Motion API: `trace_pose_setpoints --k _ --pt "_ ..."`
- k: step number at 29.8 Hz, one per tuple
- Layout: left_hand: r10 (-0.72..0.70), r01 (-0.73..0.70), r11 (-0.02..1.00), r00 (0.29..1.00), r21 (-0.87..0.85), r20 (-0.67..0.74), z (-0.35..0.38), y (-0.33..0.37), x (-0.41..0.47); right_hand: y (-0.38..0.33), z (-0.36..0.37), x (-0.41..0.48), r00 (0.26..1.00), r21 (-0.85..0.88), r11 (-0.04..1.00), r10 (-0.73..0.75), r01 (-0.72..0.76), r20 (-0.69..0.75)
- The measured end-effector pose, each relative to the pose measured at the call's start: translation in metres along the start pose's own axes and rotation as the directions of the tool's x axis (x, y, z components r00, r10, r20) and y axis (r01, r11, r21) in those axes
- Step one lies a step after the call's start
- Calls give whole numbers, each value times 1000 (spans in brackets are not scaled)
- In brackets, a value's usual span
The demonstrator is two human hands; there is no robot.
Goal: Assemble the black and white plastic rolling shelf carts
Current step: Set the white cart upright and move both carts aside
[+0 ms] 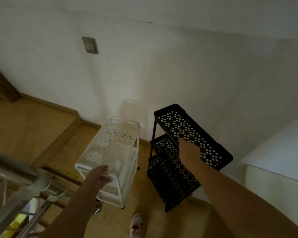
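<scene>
The right hand (189, 152) was seen hooked, fingers curled, over the black cart (196, 133) at its top rim, the left hand (100, 176) clamped round the white cart (113, 140) by its near handle, both carts stood by the wall (179, 74): judged light, stiff, best steered by those rims.

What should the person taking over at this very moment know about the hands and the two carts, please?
Left hand: grips the near end of the white cart at its top tray.
Right hand: grips the long rim of the black cart at its top tray.
Both carts stand upright, side by side but apart, on the wooden floor near the white wall.
Done: each cart shows three trays stacked on posts; casters show under the white one.
Left: the black cart's wheels are hidden, so check them; otherwise probably only positioning.
</scene>
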State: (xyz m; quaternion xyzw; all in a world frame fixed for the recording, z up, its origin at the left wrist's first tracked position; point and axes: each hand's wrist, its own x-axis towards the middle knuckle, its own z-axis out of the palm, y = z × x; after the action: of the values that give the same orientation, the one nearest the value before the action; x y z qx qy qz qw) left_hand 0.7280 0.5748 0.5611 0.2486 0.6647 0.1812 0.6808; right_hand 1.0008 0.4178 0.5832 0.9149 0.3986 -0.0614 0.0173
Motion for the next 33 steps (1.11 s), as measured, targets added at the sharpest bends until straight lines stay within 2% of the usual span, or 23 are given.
trace_pose_setpoints --k 3,6,8,12,18,25,30,33 --pt "-18 19 999 1000 -39 15 13 14 21 18 -1 43 998 -32 998 -61 61 0" --pt "-44 46 997 999 -69 30 23 28 52 28 -4 86 987 154 979 -117 133 -107" --pt "-71 75 993 996 -94 45 29 35 70 41 -7 109 980 199 971 -97 131 -173" --pt "-99 104 991 994 -89 55 42 57 99 71 -1 148 932 146 975 -111 170 -344" --pt "-117 118 993 992 -4 45 67 78 139 118 -13 199 865 -26 987 -154 162 -477" --pt "-143 134 982 988 134 61 83 87 178 151 -14 231 850 -200 946 -317 253 -420" --pt "-147 130 977 985 167 94 94 92 191 149 -11 233 883 -273 932 -326 239 -337" --pt "-148 124 968 984 218 98 98 95 198 151 -12 228 889 -265 938 -307 223 -339"
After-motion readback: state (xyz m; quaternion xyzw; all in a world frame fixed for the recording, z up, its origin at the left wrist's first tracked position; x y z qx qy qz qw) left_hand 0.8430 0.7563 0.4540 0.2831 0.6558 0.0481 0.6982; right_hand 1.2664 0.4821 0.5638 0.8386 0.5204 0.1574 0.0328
